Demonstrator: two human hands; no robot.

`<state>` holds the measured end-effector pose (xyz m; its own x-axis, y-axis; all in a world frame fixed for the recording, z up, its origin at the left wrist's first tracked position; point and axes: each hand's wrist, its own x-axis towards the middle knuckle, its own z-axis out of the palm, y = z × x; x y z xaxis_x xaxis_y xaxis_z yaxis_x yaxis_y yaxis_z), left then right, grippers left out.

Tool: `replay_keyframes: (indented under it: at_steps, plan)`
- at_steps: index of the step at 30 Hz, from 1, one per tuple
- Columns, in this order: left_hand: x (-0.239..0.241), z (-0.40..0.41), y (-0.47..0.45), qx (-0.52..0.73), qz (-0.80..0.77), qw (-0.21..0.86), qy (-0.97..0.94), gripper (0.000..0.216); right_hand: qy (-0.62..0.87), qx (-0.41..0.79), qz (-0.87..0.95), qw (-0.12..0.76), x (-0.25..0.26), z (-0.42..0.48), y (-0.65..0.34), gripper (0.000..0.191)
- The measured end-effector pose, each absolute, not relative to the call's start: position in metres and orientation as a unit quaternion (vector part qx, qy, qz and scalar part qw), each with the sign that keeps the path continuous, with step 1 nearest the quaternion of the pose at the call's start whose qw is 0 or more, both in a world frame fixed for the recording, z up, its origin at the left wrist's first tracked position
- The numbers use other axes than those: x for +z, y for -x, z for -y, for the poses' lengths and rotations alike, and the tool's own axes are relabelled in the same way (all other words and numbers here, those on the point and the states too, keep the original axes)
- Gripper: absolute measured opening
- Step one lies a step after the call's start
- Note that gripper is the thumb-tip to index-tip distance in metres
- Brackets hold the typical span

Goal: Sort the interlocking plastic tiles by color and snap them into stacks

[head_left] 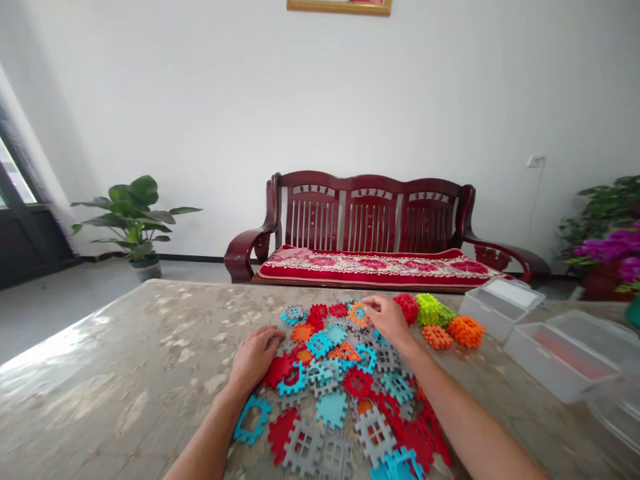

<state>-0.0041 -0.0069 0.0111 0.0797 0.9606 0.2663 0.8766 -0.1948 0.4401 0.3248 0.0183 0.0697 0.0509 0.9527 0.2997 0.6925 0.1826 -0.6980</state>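
A loose pile of notched plastic building tiles in red, blue, grey and orange spreads over the table in front of me. At its far side my right hand (390,320) pinches an orange building tile (357,314) with an open middle between thumb and fingers. My left hand (257,357) lies at the pile's left edge with its fingers loosely stretched, beside a red tile (279,371) and some grey ones. A blue tile (320,344) and an orange triangular tile (345,351) lie between the hands. Nearer to me are a grey window tile (303,445) and a blue frame tile (253,420).
Right of the pile stand sorted groups of red tiles (406,308), yellow-green tiles (429,309) and orange tiles (467,331). Clear plastic boxes (560,373) stand on the table's right side. Beyond the patterned table (125,373) is a wooden bench (370,217).
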Motion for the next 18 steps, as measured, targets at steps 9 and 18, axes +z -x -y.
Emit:
replay_keyframes:
  at_steps: [9, 18]
  plan:
    - [0.009, 0.004, 0.006, 0.25, -0.625, 0.07, -0.736, 0.035, 0.663, 0.209, 0.591, 0.41, 0.029, 0.032, -0.408, 0.029]
    - [0.006, 0.001, 0.009, 0.249, -0.625, 0.069, -0.737, 0.035, 0.643, 0.195, 0.652, 0.352, 0.021, 0.039, -0.404, 0.048]
